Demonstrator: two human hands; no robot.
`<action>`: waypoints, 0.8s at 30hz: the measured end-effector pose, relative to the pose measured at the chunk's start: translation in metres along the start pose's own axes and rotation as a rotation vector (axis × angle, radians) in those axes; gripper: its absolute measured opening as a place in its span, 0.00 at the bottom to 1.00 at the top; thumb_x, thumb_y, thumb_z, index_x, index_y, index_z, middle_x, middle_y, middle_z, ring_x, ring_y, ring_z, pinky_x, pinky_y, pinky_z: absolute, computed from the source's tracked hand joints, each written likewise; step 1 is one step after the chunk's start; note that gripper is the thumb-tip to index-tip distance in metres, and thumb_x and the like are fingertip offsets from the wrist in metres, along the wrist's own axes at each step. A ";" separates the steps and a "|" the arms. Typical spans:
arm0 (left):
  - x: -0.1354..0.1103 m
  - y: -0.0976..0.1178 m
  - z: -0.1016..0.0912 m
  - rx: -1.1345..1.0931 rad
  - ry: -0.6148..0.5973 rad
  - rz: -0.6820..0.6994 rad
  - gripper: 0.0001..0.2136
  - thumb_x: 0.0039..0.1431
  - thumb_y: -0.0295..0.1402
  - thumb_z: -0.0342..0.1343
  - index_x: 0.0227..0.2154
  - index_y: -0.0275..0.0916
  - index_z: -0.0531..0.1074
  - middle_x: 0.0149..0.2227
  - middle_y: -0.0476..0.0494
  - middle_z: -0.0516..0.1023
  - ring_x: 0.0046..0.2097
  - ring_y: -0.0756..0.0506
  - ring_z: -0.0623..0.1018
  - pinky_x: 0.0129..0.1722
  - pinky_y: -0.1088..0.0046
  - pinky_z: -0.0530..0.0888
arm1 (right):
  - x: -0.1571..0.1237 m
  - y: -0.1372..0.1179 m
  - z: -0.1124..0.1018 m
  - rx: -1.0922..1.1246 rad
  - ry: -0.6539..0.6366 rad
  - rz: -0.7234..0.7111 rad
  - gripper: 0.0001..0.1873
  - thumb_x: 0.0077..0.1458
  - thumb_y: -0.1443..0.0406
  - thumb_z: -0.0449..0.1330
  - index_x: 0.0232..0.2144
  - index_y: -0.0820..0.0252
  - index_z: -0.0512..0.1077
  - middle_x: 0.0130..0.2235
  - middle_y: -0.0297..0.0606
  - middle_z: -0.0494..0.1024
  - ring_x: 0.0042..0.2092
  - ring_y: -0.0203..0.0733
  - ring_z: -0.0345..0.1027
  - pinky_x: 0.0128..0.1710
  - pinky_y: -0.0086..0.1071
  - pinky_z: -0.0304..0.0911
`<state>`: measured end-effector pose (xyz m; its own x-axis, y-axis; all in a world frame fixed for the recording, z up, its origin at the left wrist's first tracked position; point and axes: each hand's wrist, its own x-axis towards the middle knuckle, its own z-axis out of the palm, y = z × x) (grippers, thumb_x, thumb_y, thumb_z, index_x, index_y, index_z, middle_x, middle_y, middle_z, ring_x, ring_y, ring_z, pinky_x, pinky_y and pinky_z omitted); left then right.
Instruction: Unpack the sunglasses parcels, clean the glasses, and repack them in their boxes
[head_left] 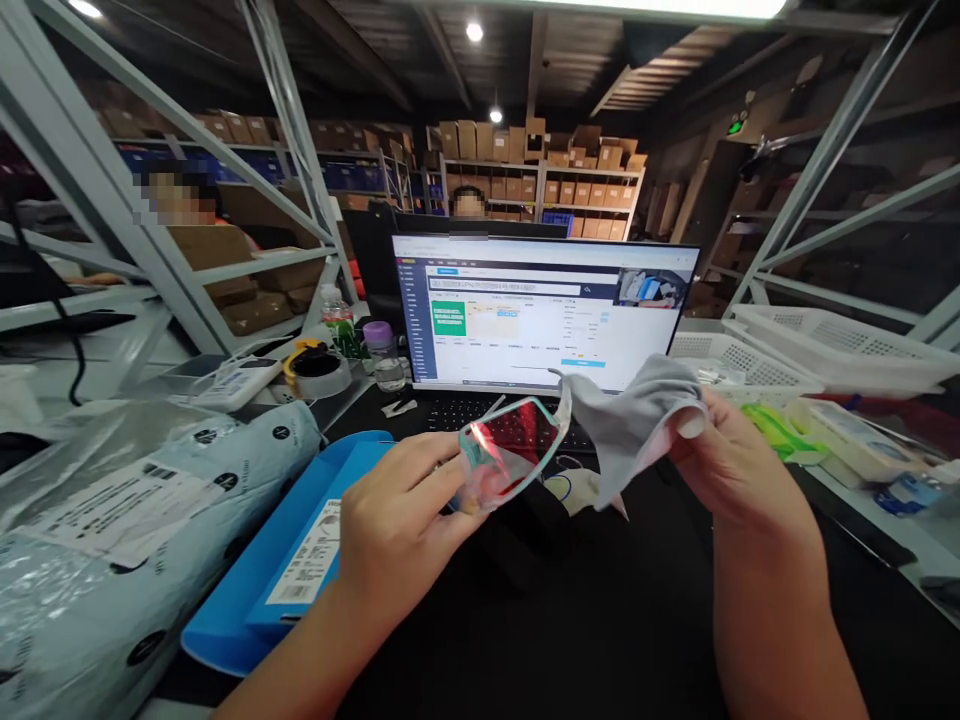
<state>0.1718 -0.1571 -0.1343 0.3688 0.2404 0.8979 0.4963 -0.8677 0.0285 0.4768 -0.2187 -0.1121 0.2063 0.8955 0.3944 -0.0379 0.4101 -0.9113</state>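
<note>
A pair of glasses (517,452) with a red-sheened lens and a pale, translucent frame is held up over the black desk mat (555,620), in front of the monitor (517,340). The left hand (409,515) grips one end of it, thumb below and fingers curled behind. Just to the right, the right hand (709,445) pinches a bunched grey cloth (637,410); whether its near corner touches the frame, I cannot tell. Beneath them lies a small pale item (581,490) with a printed pattern, close to the keyboard (442,412). Left of the left hand sits an open blue box (247,590) with a white label, and beside that a grey plastic mailer (180,520). Farther back stand a purple-capped bottle (384,355) and a roll of tape (319,370). White perforated baskets (832,345) occupy the right side, and loaded shelves (544,175) fill the background.
</note>
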 end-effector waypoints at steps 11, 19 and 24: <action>-0.016 0.020 0.022 0.450 0.044 0.016 0.17 0.72 0.39 0.47 0.38 0.32 0.75 0.38 0.35 0.82 0.38 0.41 0.80 0.32 0.68 0.71 | -0.024 0.058 0.114 0.146 -0.226 -0.034 0.18 0.41 0.55 0.77 0.34 0.56 0.82 0.33 0.35 0.82 0.35 0.40 0.73 0.38 0.31 0.69; -0.028 0.036 0.042 0.268 0.012 0.065 0.12 0.69 0.36 0.51 0.32 0.35 0.72 0.29 0.40 0.77 0.29 0.43 0.77 0.27 0.68 0.69 | -0.038 0.062 0.132 0.204 0.185 -0.012 0.15 0.34 0.66 0.78 0.28 0.56 0.81 0.29 0.33 0.83 0.28 0.38 0.74 0.30 0.30 0.72; -0.042 0.053 0.054 0.159 0.058 0.107 0.11 0.70 0.35 0.51 0.38 0.32 0.74 0.31 0.39 0.80 0.33 0.43 0.80 0.32 0.69 0.74 | -0.027 0.040 0.112 0.250 0.313 0.067 0.15 0.38 0.62 0.78 0.27 0.59 0.78 0.28 0.33 0.82 0.28 0.37 0.74 0.29 0.29 0.71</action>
<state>0.2256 -0.1895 -0.1939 0.3828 0.1212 0.9159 0.5764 -0.8060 -0.1343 0.3606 -0.2074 -0.1457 0.4817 0.8415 0.2446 -0.2902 0.4165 -0.8616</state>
